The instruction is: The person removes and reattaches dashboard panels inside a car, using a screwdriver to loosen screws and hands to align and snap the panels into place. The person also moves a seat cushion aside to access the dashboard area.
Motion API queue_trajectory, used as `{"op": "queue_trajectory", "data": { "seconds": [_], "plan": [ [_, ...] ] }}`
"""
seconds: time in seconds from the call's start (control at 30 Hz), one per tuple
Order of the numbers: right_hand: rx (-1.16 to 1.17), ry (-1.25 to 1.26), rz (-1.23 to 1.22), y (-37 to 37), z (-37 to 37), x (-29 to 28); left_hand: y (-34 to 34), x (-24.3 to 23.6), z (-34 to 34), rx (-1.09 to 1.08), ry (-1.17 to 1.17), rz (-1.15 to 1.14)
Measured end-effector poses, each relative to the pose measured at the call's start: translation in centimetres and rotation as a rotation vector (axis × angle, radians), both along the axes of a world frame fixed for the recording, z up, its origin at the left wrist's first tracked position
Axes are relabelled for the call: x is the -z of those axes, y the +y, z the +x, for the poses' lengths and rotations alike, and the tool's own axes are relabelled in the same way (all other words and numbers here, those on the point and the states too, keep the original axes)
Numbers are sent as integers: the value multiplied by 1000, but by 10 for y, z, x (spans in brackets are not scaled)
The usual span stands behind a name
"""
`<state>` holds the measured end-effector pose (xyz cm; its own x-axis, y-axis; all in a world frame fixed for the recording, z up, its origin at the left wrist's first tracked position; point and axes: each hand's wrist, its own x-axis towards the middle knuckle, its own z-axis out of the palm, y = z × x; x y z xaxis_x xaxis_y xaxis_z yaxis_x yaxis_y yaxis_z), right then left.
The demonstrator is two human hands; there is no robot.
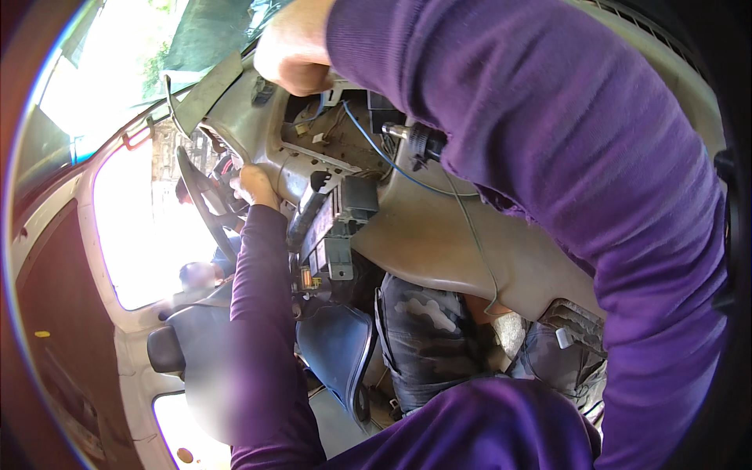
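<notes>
My right hand (294,59) is up over the top of the dashboard, its fingers curled; whatever they grip is hidden. Below it lies an open cavity (333,135) in the beige dashboard (439,235), with loose connectors inside. A blue wire (363,131) runs out of this cavity towards the right. Further left and lower, my left hand (254,186) reaches in between the dashboard and the steering wheel (202,200). Its fingers are bent near the steering column, and what they hold cannot be made out.
A black plug-like part (419,142) hangs beside my right sleeve. Black modules (338,219) stick out below the cavity. A thin green wire (474,235) dangles across the dashboard. Camouflage-clad legs (427,337) and a dark seat (335,348) fill the lower middle. Another person, partly blurred, shows beyond the door opening (129,227).
</notes>
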<state>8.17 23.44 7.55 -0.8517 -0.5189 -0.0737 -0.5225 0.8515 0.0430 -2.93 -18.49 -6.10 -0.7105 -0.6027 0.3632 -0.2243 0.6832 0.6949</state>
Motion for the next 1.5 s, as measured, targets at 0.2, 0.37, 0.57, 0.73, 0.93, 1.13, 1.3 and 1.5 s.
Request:
{"op": "queue_trajectory", "data": {
  "seconds": [0.2, 0.37, 0.57, 0.73, 0.93, 1.13, 1.3, 1.5],
  "plan": [
    [-9, 179, -211, -13, -12, 16, 1, -9, 7, 58, -13, 6],
    [-83, 379, -482, -15, 3, 30, 7, -12, 9, 68, -17, 5],
    [-100, 442, -660, -22, -4, 43, 10, -12, 10, 76, -3, -3],
    [-68, 321, -608, -20, -4, 40, 12, -7, 11, 70, 15, -12],
    [-77, 282, -486, -20, 3, 23, 8, -6, 14, 45, 88, -65],
    [-90, 310, -524, -1, -1, 14, 67, -19, 34, -48, 1, 40],
    [-108, 254, -388, 13, -17, -3, 85, -27, 44, -119, -19, 1],
    [-46, 241, -432, 15, 14, -58, 113, -24, 45, -92, -8, 23]
  ]
}}
